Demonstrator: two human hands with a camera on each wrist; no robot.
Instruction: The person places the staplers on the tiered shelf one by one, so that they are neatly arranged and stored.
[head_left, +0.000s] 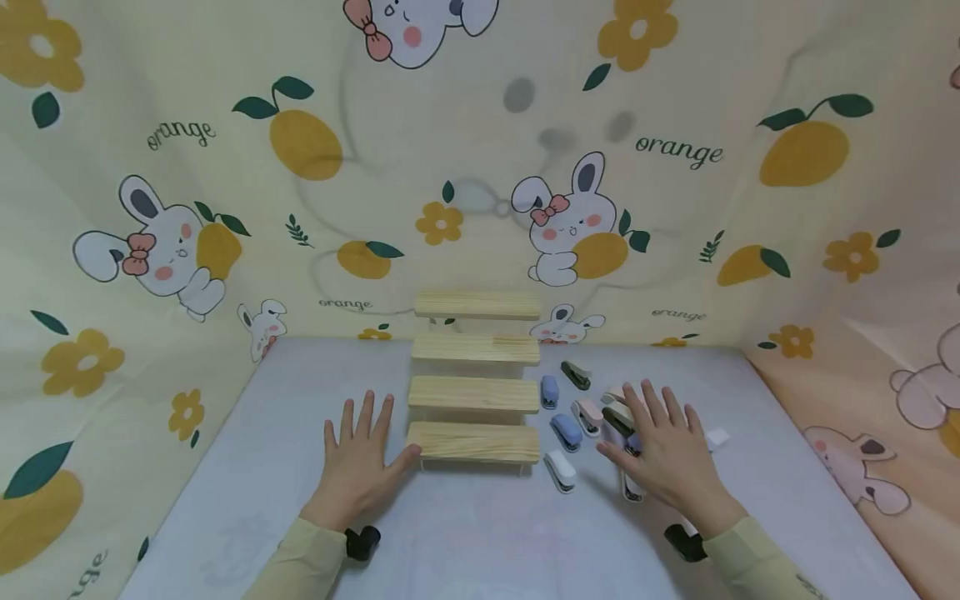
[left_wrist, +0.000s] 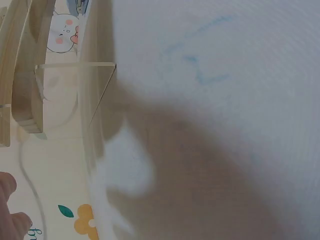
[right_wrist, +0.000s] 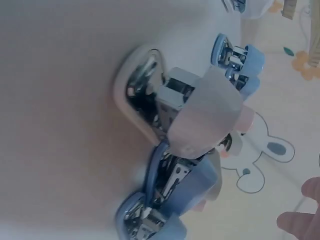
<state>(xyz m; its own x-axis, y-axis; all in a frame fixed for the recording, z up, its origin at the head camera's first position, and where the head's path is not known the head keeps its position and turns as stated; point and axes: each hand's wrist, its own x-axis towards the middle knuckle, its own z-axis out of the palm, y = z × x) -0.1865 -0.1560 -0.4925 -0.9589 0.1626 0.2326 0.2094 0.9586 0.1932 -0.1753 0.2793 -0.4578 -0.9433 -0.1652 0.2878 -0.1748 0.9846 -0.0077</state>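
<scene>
Fingers of the right hand point(head_left: 670, 454) are spread flat and straight, palm down over a cluster of mini staplers point(head_left: 600, 425) near the table's point(head_left: 480, 542) right half, gripping nothing; whether the palm touches those beneath it I cannot tell. Left hand point(head_left: 360, 458) likewise flat, fingers splayed, thumb touching the front left corner of the lowest step of the wooden step riser point(head_left: 475, 379) at the table's middle, toward the back edge.

Staplers look small, light, rigid plastic shells over metal – smooth, likely a bit slippery. Hinged tops may flop open, as the right wrist view shows on a white stapler point(right_wrist: 165, 107) and a blue stapler point(right_wrist: 170, 200) – best pinched across the sides, mid-body.
</scene>
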